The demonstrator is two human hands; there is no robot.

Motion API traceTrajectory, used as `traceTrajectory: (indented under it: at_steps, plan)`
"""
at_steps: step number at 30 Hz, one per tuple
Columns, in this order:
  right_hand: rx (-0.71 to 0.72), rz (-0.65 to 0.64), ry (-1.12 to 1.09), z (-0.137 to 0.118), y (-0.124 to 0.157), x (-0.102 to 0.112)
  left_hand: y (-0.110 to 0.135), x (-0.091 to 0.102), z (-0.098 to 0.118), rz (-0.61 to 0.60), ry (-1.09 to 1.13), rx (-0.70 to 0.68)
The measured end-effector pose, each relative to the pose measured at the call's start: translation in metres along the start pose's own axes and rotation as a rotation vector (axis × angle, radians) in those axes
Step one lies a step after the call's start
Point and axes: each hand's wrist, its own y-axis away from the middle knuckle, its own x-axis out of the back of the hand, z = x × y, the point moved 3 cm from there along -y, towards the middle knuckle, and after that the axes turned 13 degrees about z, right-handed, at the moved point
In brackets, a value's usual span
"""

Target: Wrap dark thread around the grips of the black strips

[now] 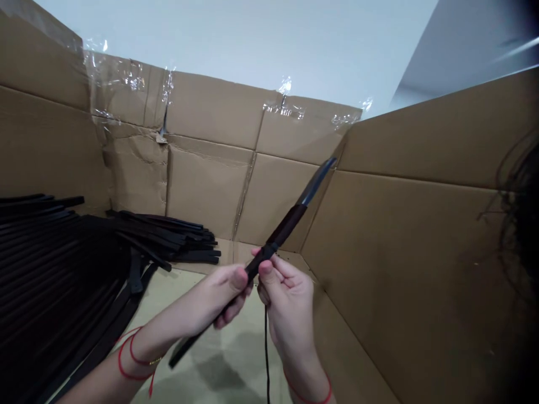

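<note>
A long, narrow black strip [290,223] slants from lower left to upper right in front of me. Its far end is glossy, bluish and slightly curved, and a raised band crosses it near my fingers. My left hand [225,292] is wrapped round its lower part, thumb on top. Close beside it, my right hand [286,292] pinches the strip just below the band. A thin black cord [266,348] hangs down from under my right hand; where its upper end goes is hidden by the fingers.
Many similar black strips [54,269] lie in a large pile at the left, with a smaller bundle [177,235] behind. Tall cardboard walls [210,112], joined with clear tape, enclose the pale work surface [202,370]. Dark hair [528,207] shows at the right edge.
</note>
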Motion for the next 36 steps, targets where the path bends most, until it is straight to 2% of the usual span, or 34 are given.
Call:
traceTrajectory:
  at_steps: [2,3,4,5,6,7,8,10,12,13,15,17,19,20,23,25,26,28,29,30,31,32,33,34,35,36]
  plan:
    - [0.008,-0.035,0.015,-0.002,0.0,0.0,0.003,0.012,0.012,0.212,-0.156,-0.167]
    - [0.004,-0.086,0.028,-0.003,0.001,-0.001,0.004,0.017,0.016,0.245,-0.195,-0.19]
    - [0.016,-0.124,0.049,-0.005,0.002,-0.002,0.004,0.019,0.018,0.21,-0.189,-0.167]
    - [0.058,-0.125,0.079,-0.008,0.003,-0.003,0.004,0.018,0.017,0.121,-0.147,-0.118]
    - [0.126,-0.082,0.117,-0.011,0.004,-0.002,0.003,0.017,0.016,0.03,-0.091,-0.065]
    - [0.204,-0.01,0.161,-0.013,0.004,-0.001,0.002,0.015,0.014,-0.012,-0.054,-0.035]
    - [0.272,0.072,0.201,-0.015,0.005,0.0,-0.001,0.015,0.012,0.022,-0.057,-0.043]
    - [0.319,0.171,0.237,-0.014,0.003,0.001,-0.006,0.018,0.009,0.227,-0.179,-0.132]
    - [0.247,0.118,0.215,-0.008,-0.002,0.0,-0.008,0.02,0.006,0.366,-0.294,-0.157]
    - [0.188,0.044,0.198,-0.005,-0.004,-0.001,-0.009,0.021,0.004,0.363,-0.28,-0.125]
    - [0.134,-0.062,0.191,-0.002,-0.007,-0.003,-0.01,0.021,0.001,0.218,-0.108,-0.011]
    - [0.218,-0.007,0.221,-0.006,-0.006,-0.002,-0.009,0.022,0.003,0.044,0.11,0.074]
    - [0.325,0.103,0.242,-0.011,-0.001,0.0,-0.008,0.024,0.005,-0.048,0.229,0.113]
    - [0.336,0.106,0.24,-0.013,0.002,0.0,-0.008,0.025,0.005,-0.071,0.256,0.136]
    - [0.234,-0.049,0.22,-0.011,0.008,-0.005,-0.006,0.017,0.001,-0.171,0.289,0.242]
    - [0.22,-0.034,0.214,-0.01,0.01,-0.004,-0.004,0.008,0.0,-0.242,0.26,0.24]
    - [0.24,0.029,0.213,-0.012,0.009,-0.001,-0.003,0.005,0.0,-0.209,0.196,0.187]
    - [0.271,0.135,0.225,-0.014,0.007,0.004,-0.002,0.005,0.004,-0.004,-0.008,0.013]
    - [0.255,0.125,0.229,-0.015,0.005,0.005,-0.001,0.008,0.006,0.094,-0.095,-0.063]
    - [0.219,0.069,0.226,-0.014,0.004,0.005,0.0,0.01,0.008,0.121,-0.137,-0.09]
    - [0.177,-0.01,0.215,-0.014,0.003,0.004,0.0,0.011,0.008,0.062,-0.128,-0.068]
    - [0.149,-0.072,0.206,-0.013,0.002,0.002,0.0,0.01,0.008,-0.068,-0.076,-0.016]
    - [0.159,-0.079,0.202,-0.013,0.002,0.002,0.001,0.01,0.007,-0.192,-0.014,0.038]
    - [0.206,-0.027,0.203,-0.013,0.002,0.002,0.0,0.011,0.006,-0.244,0.021,0.067]
    - [0.273,0.06,0.21,-0.013,0.003,0.003,-0.002,0.013,0.006,-0.184,0.003,0.047]
    - [0.33,0.147,0.211,-0.013,0.003,0.004,-0.004,0.016,0.007,-0.052,-0.051,-0.007]
